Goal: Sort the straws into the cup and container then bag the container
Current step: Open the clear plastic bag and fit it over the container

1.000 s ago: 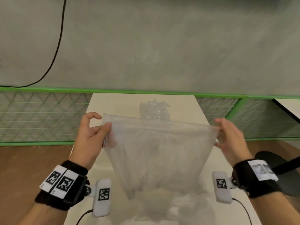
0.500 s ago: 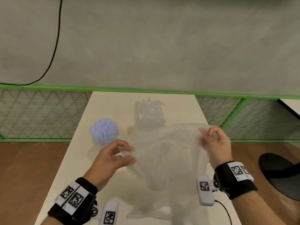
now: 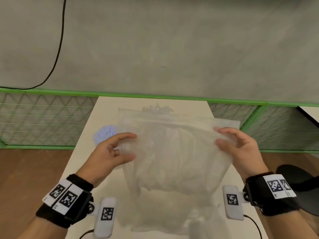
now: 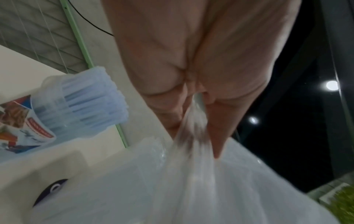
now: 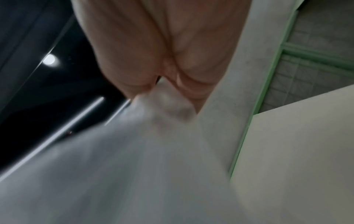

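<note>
Container (image 3: 156,109) mostly hidden behind hazy bag (image 3: 172,152); cup (image 3: 103,133) partly covered by left hand (image 3: 110,152); right wrist view motion-blurred, bag grip indistinct

Bare left hand (image 3: 110,153) and right hand (image 3: 241,145). Black wristbands (image 3: 269,195) with white square-code labels on both wrists. White oblong camera units (image 3: 105,218) with a printed code each, thin black cable (image 3: 255,225) trailing below.

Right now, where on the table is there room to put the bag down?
Bare tabletop shows near the left edge, in front of the cup of straws. The middle is crowded: both hands stretch the bag there, and it hides the container behind.
</note>
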Available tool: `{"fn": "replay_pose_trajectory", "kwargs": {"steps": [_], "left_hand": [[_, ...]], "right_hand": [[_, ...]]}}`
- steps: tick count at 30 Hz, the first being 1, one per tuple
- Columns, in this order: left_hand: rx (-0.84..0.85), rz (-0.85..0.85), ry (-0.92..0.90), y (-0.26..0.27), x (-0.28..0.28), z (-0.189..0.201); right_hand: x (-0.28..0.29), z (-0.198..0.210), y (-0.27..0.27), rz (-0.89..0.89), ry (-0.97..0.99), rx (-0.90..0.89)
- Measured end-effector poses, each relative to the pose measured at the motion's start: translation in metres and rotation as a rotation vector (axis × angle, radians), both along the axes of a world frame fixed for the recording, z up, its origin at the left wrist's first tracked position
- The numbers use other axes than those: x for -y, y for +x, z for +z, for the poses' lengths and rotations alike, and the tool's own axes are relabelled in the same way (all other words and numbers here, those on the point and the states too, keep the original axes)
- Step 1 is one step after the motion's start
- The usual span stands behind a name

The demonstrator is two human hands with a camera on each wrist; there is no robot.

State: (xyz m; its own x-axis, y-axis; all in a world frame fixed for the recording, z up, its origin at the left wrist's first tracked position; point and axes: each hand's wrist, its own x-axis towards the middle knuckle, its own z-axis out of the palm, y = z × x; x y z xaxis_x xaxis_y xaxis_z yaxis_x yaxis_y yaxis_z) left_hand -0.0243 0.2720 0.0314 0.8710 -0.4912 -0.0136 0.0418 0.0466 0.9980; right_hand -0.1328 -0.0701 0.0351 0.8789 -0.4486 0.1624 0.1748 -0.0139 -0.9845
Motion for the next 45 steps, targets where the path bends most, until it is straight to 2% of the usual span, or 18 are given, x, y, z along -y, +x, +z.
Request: {"fn": "replay_pose_trajectory", "kwargs": {"steps": [2,3,5,6,7,10,11,15,19,20,21,24,25,31,34,39,41,45], "left_hand": [[-0.039,0.005,-0.015,0.004,-0.006,0.0],[-0.055,-0.002,-0.013,0.005,-0.008,0.001],[-0.061,-0.04,-0.007,0.006,-0.006,0.005],[-0.029,-0.066,0.023,0.006,-0.005,0.007],[0.022,-0.09,0.079,0.005,-0.004,0.01],[0.125,-0.159,0.238,0.007,-0.01,0.017],[0.143,-0.168,0.28,0.009,-0.013,0.018],[0.199,-0.175,0.352,0.014,-0.02,0.021],[0.209,-0.177,0.329,0.011,-0.014,0.022],[0.212,-0.181,0.34,0.01,-0.013,0.022],[0.216,-0.186,0.355,0.008,-0.012,0.023],[0.249,-0.236,0.396,0.001,-0.005,0.023],[0.286,-0.259,0.426,-0.003,-0.003,0.024],[0.404,-0.3,0.539,-0.019,0.008,0.031],[0.404,-0.276,0.529,-0.018,0.01,0.028],[0.474,-0.217,0.466,-0.021,0.033,0.024],[0.429,-0.194,0.374,-0.023,0.046,0.022],[0.278,-0.071,0.231,-0.022,0.053,0.019]], "right_hand": [[0.004,-0.003,0.001,-0.162,0.056,0.018],[0.005,-0.005,0.0,-0.157,0.121,0.033],[-0.002,-0.005,-0.003,0.024,0.251,0.055],[-0.006,-0.006,-0.005,0.13,0.227,0.029],[-0.009,-0.008,-0.007,0.209,0.122,-0.02],[-0.009,-0.01,-0.006,0.234,-0.36,-0.206],[-0.007,-0.008,-0.006,0.213,-0.402,-0.251],[0.002,-0.008,-0.005,0.033,-0.233,-0.142],[-0.014,-0.02,-0.004,0.046,0.24,-0.002],[-0.021,-0.019,-0.004,0.063,0.268,0.004],[-0.029,-0.018,-0.001,0.066,0.189,-0.018],[-0.052,-0.012,0.01,-0.068,-0.451,-0.276],[-0.061,-0.01,0.015,-0.119,-0.578,-0.355],[-0.083,-0.015,0.034,-0.198,-0.903,-0.638],[-0.084,-0.009,0.036,-0.119,-0.993,-0.57],[-0.103,0.017,0.025,0.203,-0.973,-0.147],[-0.118,0.026,0.018,0.388,-0.84,-0.048],[-0.121,0.035,0.006,0.695,-0.375,-0.068]]}}
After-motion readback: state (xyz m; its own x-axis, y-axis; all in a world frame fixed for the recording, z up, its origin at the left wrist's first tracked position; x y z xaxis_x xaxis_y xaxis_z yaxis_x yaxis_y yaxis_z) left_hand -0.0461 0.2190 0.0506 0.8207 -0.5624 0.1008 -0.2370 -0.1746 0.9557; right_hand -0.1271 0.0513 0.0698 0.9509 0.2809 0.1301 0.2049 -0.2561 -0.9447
